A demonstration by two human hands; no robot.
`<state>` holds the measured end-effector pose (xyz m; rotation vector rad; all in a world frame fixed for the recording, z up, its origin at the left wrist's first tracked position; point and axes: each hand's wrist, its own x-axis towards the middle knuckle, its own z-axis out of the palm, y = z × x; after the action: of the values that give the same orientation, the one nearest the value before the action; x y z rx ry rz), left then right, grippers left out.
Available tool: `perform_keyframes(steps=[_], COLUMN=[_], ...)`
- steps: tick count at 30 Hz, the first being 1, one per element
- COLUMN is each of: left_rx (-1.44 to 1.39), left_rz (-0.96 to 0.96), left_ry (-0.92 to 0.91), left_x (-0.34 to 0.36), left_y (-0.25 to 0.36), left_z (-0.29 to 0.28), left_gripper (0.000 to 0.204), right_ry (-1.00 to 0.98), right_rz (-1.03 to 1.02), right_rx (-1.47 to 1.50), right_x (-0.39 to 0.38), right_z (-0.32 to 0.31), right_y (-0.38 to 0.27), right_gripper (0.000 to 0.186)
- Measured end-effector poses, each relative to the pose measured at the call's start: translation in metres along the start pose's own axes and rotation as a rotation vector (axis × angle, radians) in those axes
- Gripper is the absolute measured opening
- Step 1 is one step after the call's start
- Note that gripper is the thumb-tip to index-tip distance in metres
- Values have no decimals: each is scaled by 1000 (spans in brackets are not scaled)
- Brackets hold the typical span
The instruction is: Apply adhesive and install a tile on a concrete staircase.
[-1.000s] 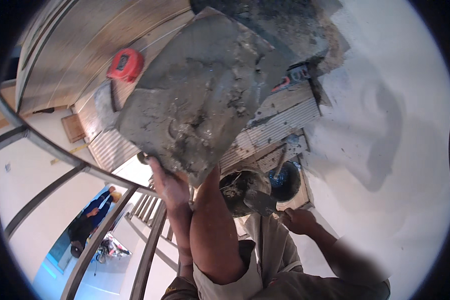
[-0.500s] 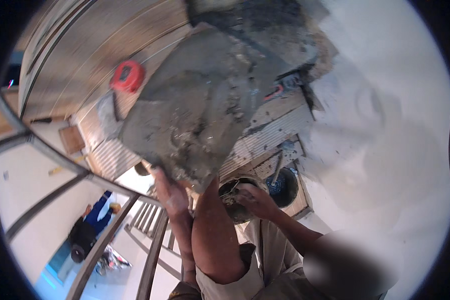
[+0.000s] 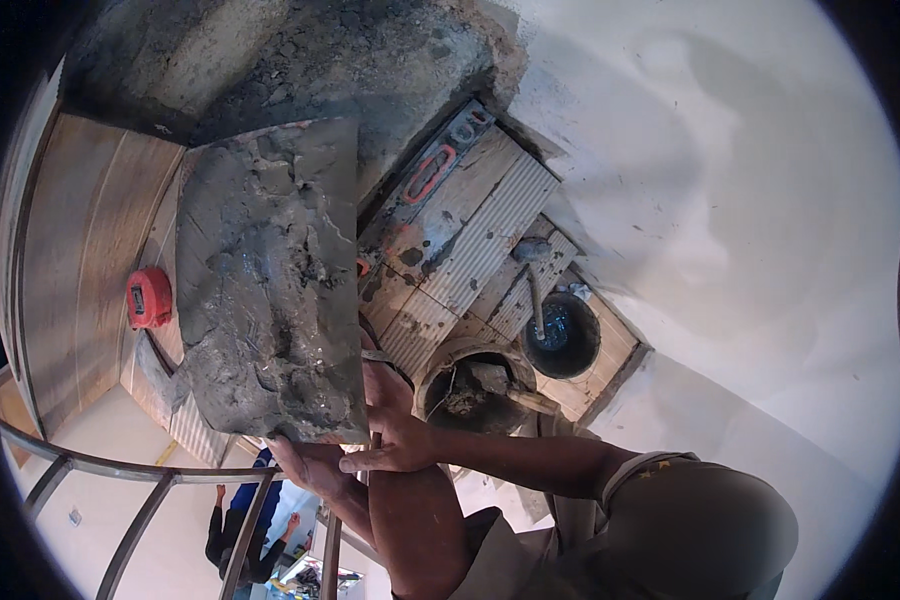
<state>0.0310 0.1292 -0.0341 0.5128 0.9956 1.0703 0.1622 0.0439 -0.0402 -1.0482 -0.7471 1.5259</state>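
A large square tile (image 3: 265,285) carries a thick, ridged layer of wet grey mortar on its upturned face. My left hand (image 3: 315,470) grips its near edge, the thumb showing at the rim and the fingers mostly underneath. At the near right corner my right hand (image 3: 402,442) is closed around the edge, thumb pointing left and fingertips partly hidden. My bent knee (image 3: 415,510) is just below that corner. To the right stands a mortar bucket (image 3: 435,400) with a trowel (image 3: 533,402) lying in it.
A second dark bucket (image 3: 575,350) holds liquid, with a long-handled scoop (image 3: 537,290) leaning over it. A spirit level (image 3: 435,170) lies along the wet mortar bed (image 3: 370,80). A red tape measure (image 3: 150,298) is at left. Metal railing (image 3: 160,478) runs near left; a person (image 3: 245,530) is beyond.
My right hand has left the mortar bucket and come to the tile's corner. The tile has swung round and lies further left in view. The view has also turned.
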Motion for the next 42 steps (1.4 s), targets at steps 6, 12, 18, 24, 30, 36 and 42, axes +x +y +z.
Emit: perform_keyframes(steps=[6,12,18,24,30,36,42], left_rx=[62,136,-217,6,95,-80,194], left_rz=[89,166,55,104,176,111,144], left_ry=[-68,-189,-6,-9,-66,-165,-342], left_x=[3,11,43,43,28,7,-4], left_y=[1,13,27,25,23,12,8], left_z=[1,-10,13,6,18,20,26], left_gripper=[65,60,68,56,52,59,78], right_ry=[-24,280,200,223,283,389,463], right_rz=[65,-294,-250,-632,-668,-477,72], right_rx=[206,-22,-327,-838,-1039,-485,-72], right_x=[4,27,37,35,22,7,-12], right_z=[2,18,28,35,22,25,-13], right_y=[9,-14,44,103,34,-27,-63], right_gripper=[53,67,66,44,41,30,21])
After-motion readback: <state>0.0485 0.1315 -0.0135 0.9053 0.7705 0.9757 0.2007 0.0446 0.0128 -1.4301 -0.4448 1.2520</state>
